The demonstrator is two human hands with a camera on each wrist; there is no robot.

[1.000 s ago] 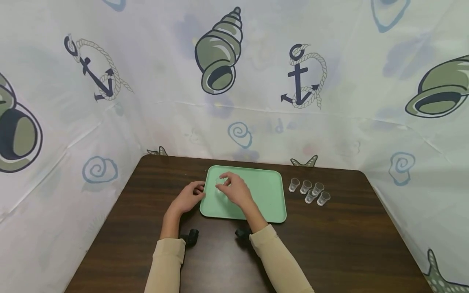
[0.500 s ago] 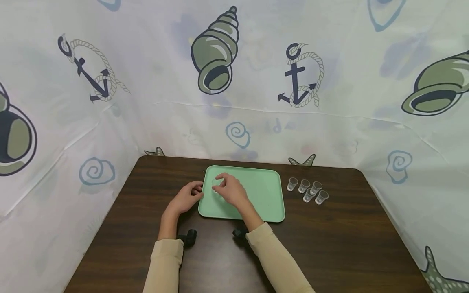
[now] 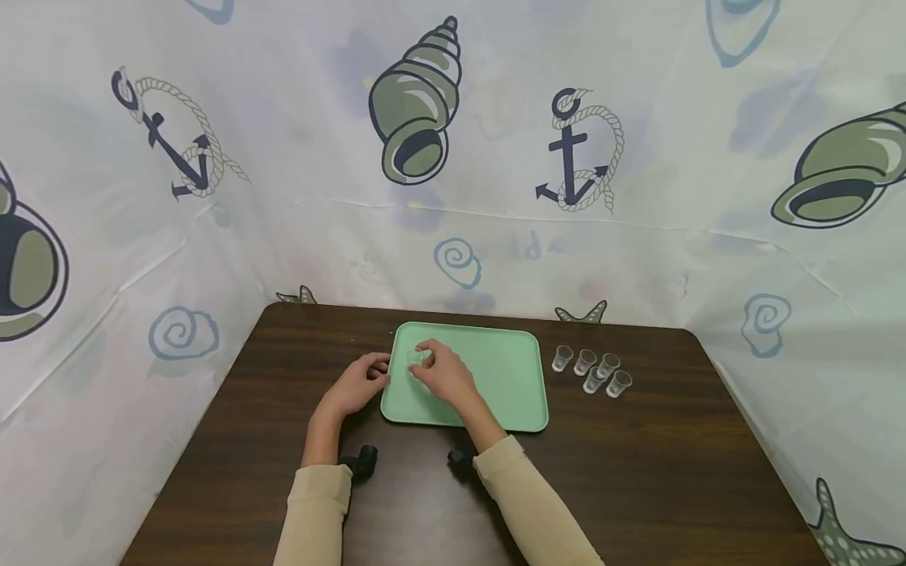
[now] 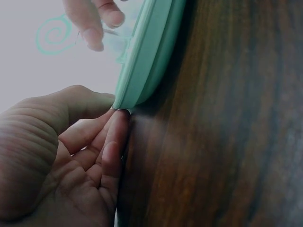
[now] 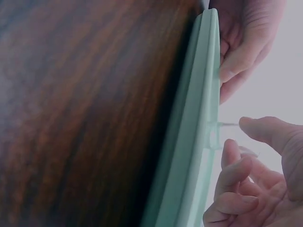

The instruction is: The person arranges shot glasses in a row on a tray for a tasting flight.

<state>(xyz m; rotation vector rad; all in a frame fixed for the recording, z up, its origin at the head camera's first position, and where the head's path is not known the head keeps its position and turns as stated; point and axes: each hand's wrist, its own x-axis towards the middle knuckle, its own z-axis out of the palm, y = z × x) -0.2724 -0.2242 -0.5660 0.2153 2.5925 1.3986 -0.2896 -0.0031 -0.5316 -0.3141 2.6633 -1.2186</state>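
Right wrist: the right hand pinches a cup inside the tray; uneven release could tip it. Left wrist: the left hand pinches the tray's edge; a tug could topple the cup. Head: the cup is at the tray's left end; the pinch looks slightly wider than a second ago; five cups right of the tray haven't moved.

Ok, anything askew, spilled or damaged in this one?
Nothing stands out: no spill shows on the tray, and the five clear cups beside it look upright. Small cracks would be too fine to see.
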